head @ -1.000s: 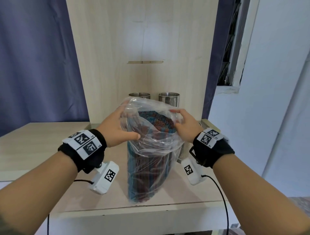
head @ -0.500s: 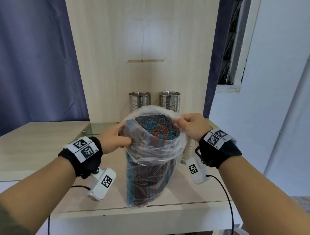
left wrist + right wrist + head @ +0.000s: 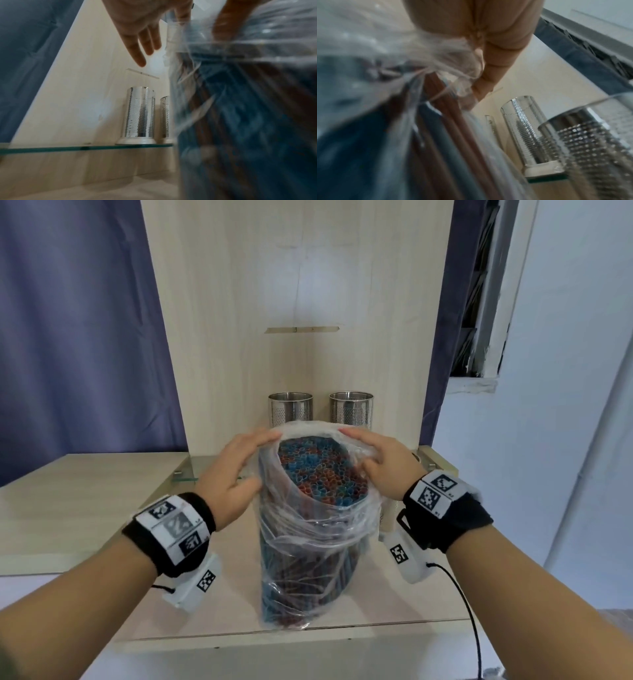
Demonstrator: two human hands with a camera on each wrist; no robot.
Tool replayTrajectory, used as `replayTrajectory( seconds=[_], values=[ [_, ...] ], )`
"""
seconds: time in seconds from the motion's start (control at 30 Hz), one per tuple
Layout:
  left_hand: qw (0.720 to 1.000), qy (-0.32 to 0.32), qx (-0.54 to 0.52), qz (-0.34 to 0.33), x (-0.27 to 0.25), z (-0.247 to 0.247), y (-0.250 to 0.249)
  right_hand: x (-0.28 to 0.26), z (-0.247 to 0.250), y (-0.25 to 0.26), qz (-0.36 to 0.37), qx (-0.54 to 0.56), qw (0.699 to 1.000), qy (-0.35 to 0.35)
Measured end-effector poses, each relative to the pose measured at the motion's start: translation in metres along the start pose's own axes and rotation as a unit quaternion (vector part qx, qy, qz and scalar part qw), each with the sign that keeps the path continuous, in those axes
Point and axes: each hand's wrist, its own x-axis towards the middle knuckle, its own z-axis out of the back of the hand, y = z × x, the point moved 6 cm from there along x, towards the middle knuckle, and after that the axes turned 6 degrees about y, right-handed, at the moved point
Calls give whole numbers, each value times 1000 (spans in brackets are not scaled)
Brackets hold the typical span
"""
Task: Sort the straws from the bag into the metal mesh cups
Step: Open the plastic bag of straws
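A clear plastic bag [image 3: 308, 529] packed with upright blue and red straws [image 3: 320, 470] is seen standing on the pale wooden tabletop [image 3: 102, 494] in the lower middle of the head view. Its mouth is spread wide, so the round straw ends are shown from above.

The left hand [image 3: 229, 474] is placed against the left edge of the bag's mouth. Its fingers are held nearly straight, with the fingertips laid on the rim and the thumb pressed against the plastic below. In the left wrist view three fingers [image 3: 137, 44] are seen spread and straight beside the bag; the film is not pinched by them.

The right hand [image 3: 383, 467] is set on the right edge of the mouth. Its fingers are laid along the rim and the thumb is tucked against the plastic. In the right wrist view gathered film [image 3: 447, 63] is seen bunched against the palm and curled fingers, though the picture is blurred; the rim appears to be pinched by this grip.

Two perforated metal cups [image 3: 290, 409] [image 3: 351, 410] are stood side by side behind the bag, in the middle of the frame, on a glass shelf [image 3: 85, 147] against a wooden back panel [image 3: 298, 285]. A third metal cup [image 3: 594, 146] is seen close by at the lower right of the right wrist view. A purple curtain [image 3: 68, 320] fills the upper left of the head view.
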Motion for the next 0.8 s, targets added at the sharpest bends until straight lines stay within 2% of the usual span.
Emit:
replayTrajectory(
  seconds=[0.07,0.1,0.17,0.27,0.43,0.53,0.63,0.7,0.73,0.8],
  values=[
    [986,35,-143,77,16,-2,-2,8,-5,-3,-20,32,998,56],
    [977,41,-178,107,23,-3,-3,11,-7,-3,-33,59,995,80],
    [978,52,-152,136,36,-1,-3,16,-12,-7,-67,135,983,104],
    [975,46,-146,160,46,2,2,21,-11,-14,-104,263,955,91],
    [978,21,-105,181,59,9,11,23,-6,-12,-56,153,986,32],
    [969,29,-101,223,61,3,22,25,-10,-17,-61,141,988,-25],
    [934,53,-200,291,55,-12,39,29,-12,-28,-115,168,977,-62],
    [906,43,-279,315,53,-19,42,31,-10,-28,-123,164,975,-82],
    [900,30,-296,318,53,-21,43,30,-7,-26,-111,141,979,-98],
    [907,9,-281,312,53,-20,45,25,1,-15,-67,82,983,-149]
  ],
)
